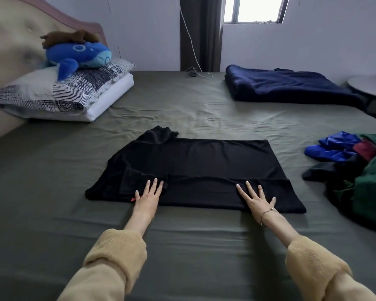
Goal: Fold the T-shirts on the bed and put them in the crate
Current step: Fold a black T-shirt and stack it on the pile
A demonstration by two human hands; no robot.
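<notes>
Black T-shirt (193, 170) spread flat on the bed (182, 246), long axis running left to right across the view, near strip already folded over. Left hand (149, 195) and right hand (257, 199) both flat, fingers spread, pressing that near strip, one toward each end of the shirt. Probably next: fold the far side inward. Unfolded heap (352, 161) right of the shirt; no crate visible.

Pale walls (334, 40) — bright window (254, 8), tufted headboard (7, 40).
</notes>
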